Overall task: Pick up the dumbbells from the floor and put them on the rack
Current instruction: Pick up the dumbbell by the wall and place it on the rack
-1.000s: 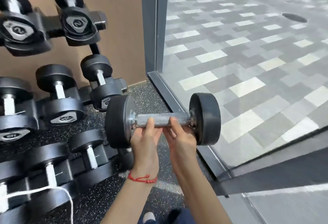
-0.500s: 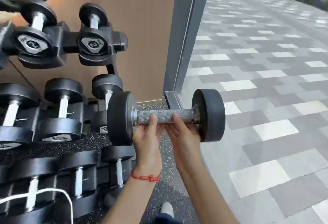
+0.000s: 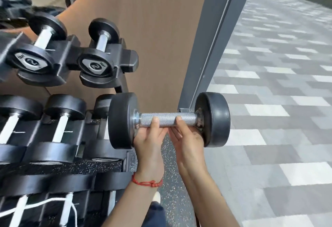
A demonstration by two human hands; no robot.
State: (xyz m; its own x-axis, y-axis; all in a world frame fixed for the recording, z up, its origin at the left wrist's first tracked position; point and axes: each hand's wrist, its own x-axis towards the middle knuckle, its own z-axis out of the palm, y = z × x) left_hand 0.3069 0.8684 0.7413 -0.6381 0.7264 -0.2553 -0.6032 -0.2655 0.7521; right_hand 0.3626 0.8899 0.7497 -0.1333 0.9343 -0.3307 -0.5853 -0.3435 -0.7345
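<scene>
Speckled gym flooring (image 3: 172, 192) lies below as your left hand (image 3: 150, 137) and right hand (image 3: 186, 137) both grip the dumbbell (image 3: 168, 120), carried level; next, I judge, swing it toward nine o'clock onto the rack (image 3: 128, 59).

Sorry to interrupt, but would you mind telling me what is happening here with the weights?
A person is holding a dumbbell off the floor with both hands, gripping its knurled metal handle from below: the left hand nearer the left weight, the right hand nearer the right. The bar is level, just right of the rack, whose tiers hold other dumbbells. It is not yet racked. A red string bracelet sits on the left wrist.
</scene>
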